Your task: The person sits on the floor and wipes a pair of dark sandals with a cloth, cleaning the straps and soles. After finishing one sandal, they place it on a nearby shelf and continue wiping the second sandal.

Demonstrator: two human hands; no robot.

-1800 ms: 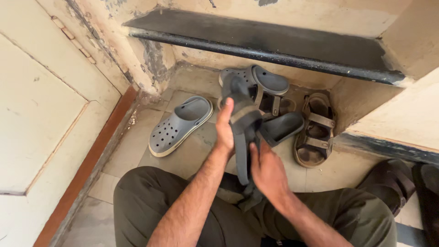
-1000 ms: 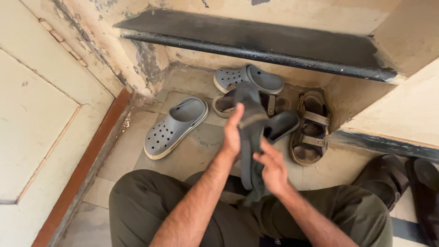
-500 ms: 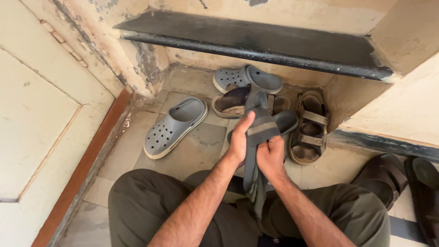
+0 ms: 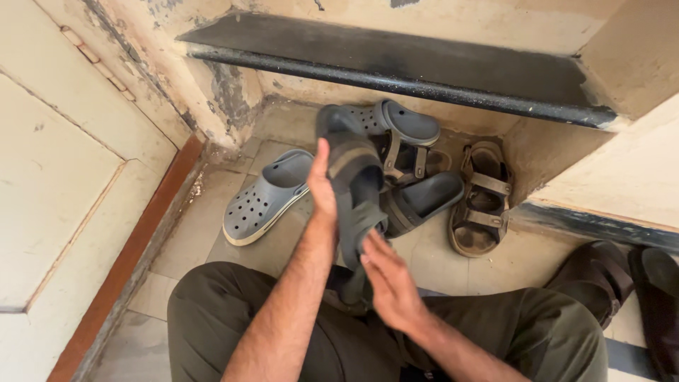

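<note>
My left hand (image 4: 322, 189) holds a dark grey sock (image 4: 351, 185) with a tan stripe up by its top end, above my lap. The sock hangs down between my arms. My right hand (image 4: 389, 284) is lower, its fingertips closed on the sock's middle part and its palm against the hanging end. Both hands are over my knees in olive trousers (image 4: 212, 311).
On the tiled floor lie a grey clog (image 4: 265, 201), a second grey clog (image 4: 399, 122), a dark slide sandal (image 4: 424, 198) and a brown strap sandal (image 4: 484, 201). Dark sandals (image 4: 601, 279) lie at right. A dark stone shelf (image 4: 396, 60) juts above; a cream door (image 4: 64, 177) is at left.
My left hand has lifted the sock's top up and to the left. My right hand has slid down the sock toward my lap.
</note>
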